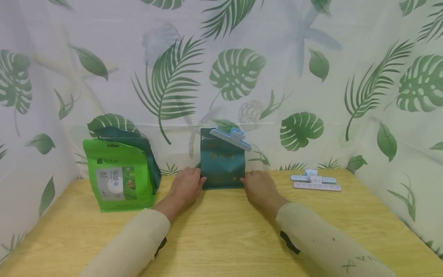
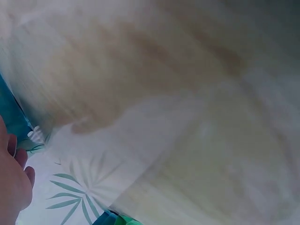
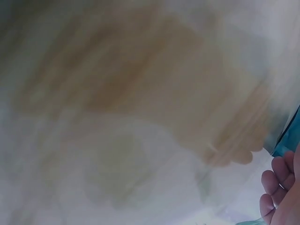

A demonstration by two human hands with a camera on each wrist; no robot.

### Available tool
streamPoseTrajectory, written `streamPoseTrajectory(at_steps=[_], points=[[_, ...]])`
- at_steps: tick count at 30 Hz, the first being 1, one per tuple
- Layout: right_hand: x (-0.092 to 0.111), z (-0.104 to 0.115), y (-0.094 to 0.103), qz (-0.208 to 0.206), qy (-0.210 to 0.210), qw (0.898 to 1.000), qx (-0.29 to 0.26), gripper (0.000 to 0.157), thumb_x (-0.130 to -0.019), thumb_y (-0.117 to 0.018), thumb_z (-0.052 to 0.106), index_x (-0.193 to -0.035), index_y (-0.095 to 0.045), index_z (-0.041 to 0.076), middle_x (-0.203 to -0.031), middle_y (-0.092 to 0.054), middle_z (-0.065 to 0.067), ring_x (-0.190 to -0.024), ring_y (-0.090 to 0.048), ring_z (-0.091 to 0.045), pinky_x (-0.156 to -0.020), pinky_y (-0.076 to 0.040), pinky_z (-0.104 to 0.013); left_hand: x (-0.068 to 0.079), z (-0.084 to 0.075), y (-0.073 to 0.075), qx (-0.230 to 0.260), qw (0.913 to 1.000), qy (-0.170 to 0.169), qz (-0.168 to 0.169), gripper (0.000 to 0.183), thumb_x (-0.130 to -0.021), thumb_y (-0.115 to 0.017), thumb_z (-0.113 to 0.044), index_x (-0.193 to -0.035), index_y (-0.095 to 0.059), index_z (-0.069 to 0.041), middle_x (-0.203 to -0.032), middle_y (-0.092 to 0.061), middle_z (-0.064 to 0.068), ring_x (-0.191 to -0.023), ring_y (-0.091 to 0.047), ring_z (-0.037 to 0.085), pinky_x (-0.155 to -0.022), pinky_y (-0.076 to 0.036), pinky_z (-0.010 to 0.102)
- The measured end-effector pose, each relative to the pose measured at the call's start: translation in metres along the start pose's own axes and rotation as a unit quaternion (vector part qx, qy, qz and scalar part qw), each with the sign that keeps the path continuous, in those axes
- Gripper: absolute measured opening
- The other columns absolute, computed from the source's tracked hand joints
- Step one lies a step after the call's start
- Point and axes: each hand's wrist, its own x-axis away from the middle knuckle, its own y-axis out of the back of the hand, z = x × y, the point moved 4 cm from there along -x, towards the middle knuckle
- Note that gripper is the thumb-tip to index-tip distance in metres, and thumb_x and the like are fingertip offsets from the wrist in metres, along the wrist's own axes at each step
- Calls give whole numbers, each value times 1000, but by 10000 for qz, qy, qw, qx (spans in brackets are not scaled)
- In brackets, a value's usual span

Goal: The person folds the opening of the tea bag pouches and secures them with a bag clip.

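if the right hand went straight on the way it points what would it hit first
Probably the clipped dark green bag, whose side edge the right hand seems to touch; exact depth is unclear.

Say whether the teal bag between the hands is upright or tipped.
Upright: the teal bag stands on its base, the blue clip across its top corner.

Beige sleeves (image 1: pixel 128 246), dark markings (image 1: pixel 348 265), black straps (image 1: pixel 290 243)
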Motion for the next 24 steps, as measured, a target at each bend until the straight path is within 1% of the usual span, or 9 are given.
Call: streamPoseTrajectory(at_steps=[5,9,11,14,18,21,24], points=[[0,-1,0,54,-113,9999,-3,34,-101,-59,23,-76,-62,0,-67,-62,-13,-62,-64,-33,-58,-53,-47,-1,1,0,28,10000,34,-26,32,-104,-53,-33,-101,-63,-3,-93,-67,11,-90,-61,28,-83,-49,42],[3,-2,-3,193,-262,9992,-222,30,-101,-57,24,-81,-61,2,-70,-63,-13,-64,-65,-34,-57,-52,-48,2,1,0,146,9997,178,-60,33,-103,-54,-35,-91,-61,-6,-85,-63,8,-84,-60,27,-78,-49,41],[5,-2,-3,302,-326,9984,-349,28,-101,-55,24,-83,-59,4,-71,-62,-14,-66,-65,-34,-59,-52,-49,6,1,1,209,9994,252,-75,33,-103,-54,-36,-86,-59,-8,-81,-61,7,-81,-60,27,-75,-49,42],[9,-2,-3,381,-373,9978,-388,28,-100,-55,23,-78,-58,6,-69,-61,-13,-66,-65,-34,-60,-52,-48,11,0,3,239,9991,318,-142,32,-103,-55,-37,-83,-57,-10,-78,-58,5,-79,-60,27,-72,-49,42],[12,-2,1,289,-352,9982,-395,30,-99,-57,22,-72,-55,9,-66,-59,-10,-65,-64,-34,-58,-51,-48,18,0,6,275,9988,355,-180,31,-102,-55,-35,-83,-56,-11,-77,-57,4,-78,-58,26,-72,-48,41],[15,0,4,177,-284,9985,-422,29,-99,-57,19,-72,-54,9,-65,-58,-10,-63,-63,-34,-57,-50,-48,25,1,6,309,9986,385,-175,30,-102,-56,-34,-81,-55,-11,-78,-57,4,-79,-58,25,-72,-48,41],[16,3,6,202,-296,9985,-415,30,-99,-57,19,-71,-54,8,-66,-58,-10,-62,-62,-34,-56,-49,-48,33,2,9,311,9987,362,-154,31,-102,-56,-33,-79,-54,-12,-78,-56,3,-80,-57,26,-73,-47,42]])
